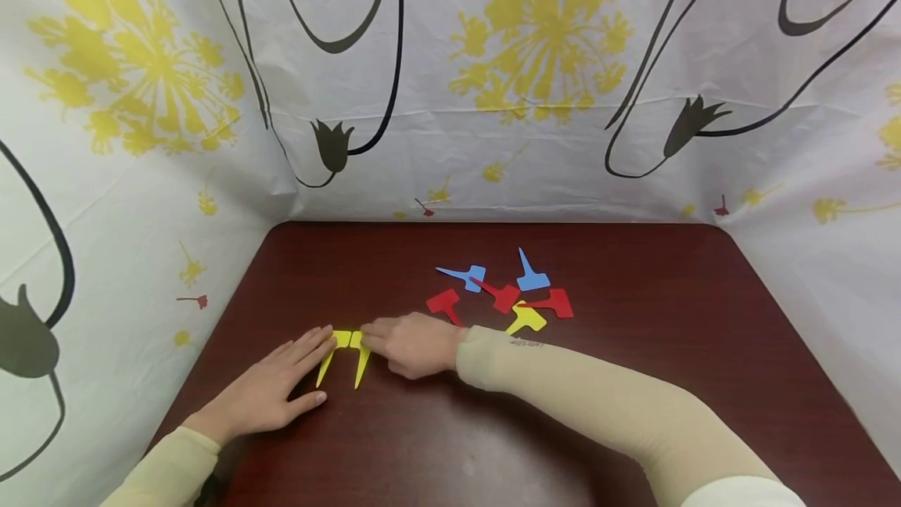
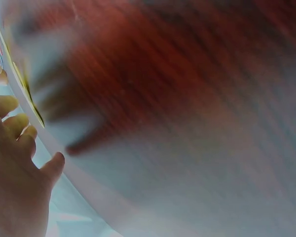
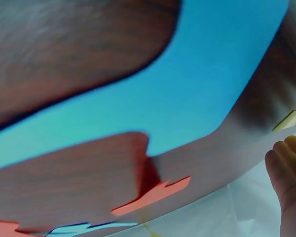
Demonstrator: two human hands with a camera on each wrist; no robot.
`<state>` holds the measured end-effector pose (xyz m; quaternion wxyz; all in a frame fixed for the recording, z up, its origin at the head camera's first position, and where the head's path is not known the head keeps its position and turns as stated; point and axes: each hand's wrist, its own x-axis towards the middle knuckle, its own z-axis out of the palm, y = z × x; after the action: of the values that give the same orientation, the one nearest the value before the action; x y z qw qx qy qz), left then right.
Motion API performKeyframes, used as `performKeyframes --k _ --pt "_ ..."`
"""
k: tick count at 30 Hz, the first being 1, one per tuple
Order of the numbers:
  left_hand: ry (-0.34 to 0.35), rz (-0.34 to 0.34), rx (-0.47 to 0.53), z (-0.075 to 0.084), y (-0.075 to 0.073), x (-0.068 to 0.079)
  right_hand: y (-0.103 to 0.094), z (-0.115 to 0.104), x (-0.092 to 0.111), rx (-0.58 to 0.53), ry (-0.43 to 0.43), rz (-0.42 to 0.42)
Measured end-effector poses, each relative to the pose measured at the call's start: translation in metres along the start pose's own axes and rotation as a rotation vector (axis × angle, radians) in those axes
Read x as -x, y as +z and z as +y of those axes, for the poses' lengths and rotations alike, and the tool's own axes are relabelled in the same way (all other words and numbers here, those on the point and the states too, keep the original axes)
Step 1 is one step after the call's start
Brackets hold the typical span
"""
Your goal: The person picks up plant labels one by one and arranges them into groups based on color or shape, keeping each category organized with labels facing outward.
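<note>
Two yellow T-shaped plant labels lie side by side on the table, their heads meeting and their pointed stems toward me. The fingertips of my left hand (image 1: 271, 386) rest on the left yellow label (image 1: 342, 339), with the thumb spread out to the side. At the right yellow label (image 1: 362, 366), my right hand (image 1: 415, 346) touches the outer edge with extended fingers. In the right wrist view a blue label (image 3: 187, 89) looms close to the camera. Fingers cover the outer ends of both yellow labels.
Beyond my right forearm lies a loose group: two blue labels (image 1: 533, 281), several red labels (image 1: 505, 298) and another yellow label (image 1: 528, 319), some overlapping. The dark wooden table (image 1: 633, 288) is enclosed at the back and sides by a flowered white cloth (image 1: 422, 84).
</note>
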<state>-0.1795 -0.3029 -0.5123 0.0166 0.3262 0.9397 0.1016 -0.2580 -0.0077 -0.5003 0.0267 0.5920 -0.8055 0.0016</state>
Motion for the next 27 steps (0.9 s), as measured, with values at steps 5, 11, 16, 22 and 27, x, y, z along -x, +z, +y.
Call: performKeyframes --k 5,11,16,22,27 --pt "0.059 0.022 0.001 0.006 0.000 -0.007 -0.001 0.009 0.009 0.008 0.018 -0.001" --pt "0.101 -0.007 0.004 0.015 0.001 -0.016 -0.004 0.023 0.025 0.034 0.021 -0.018" --pt "0.118 -0.051 0.010 0.024 0.001 -0.024 -0.010 0.032 0.041 0.069 0.025 -0.033" --pt "0.152 -0.046 0.006 0.028 0.005 -0.030 -0.018 0.043 0.061 0.113 0.017 -0.043" --pt "0.173 -0.023 -0.037 0.028 0.010 -0.030 -0.018 0.052 0.079 0.161 -0.005 -0.032"
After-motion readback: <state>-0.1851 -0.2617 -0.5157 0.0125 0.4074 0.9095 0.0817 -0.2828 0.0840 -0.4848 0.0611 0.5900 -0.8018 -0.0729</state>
